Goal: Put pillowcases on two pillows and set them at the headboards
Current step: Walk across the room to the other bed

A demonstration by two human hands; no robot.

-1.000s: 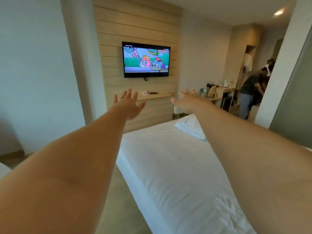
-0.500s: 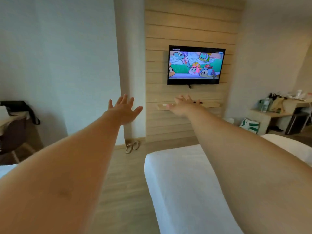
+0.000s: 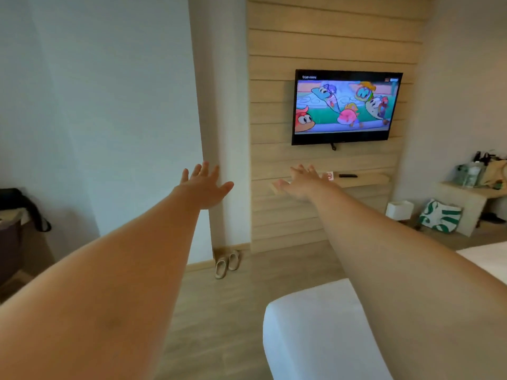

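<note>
Both my arms stretch straight out in front of me at chest height. My left hand [image 3: 204,186] is open with fingers spread and holds nothing. My right hand [image 3: 303,181] is also open and empty, palm down. The foot corner of a white-sheeted bed [image 3: 315,333] lies below my right arm. A second white bed [image 3: 485,259] shows at the right edge. No pillow, pillowcase or headboard is in view.
A wall TV [image 3: 345,106] hangs on a wood panel above a narrow shelf [image 3: 365,180]. Slippers [image 3: 227,263] lie on the wooden floor by the wall. A chair with a black bag [image 3: 16,207] stands left; a desk [image 3: 472,200], white bin [image 3: 399,210] and green-white bag [image 3: 440,216] stand right.
The view has swung left: the TV and bed moved right in frame, the folded white cloth and the person at the back went out of view. Both hands stay outstretched and open.
</note>
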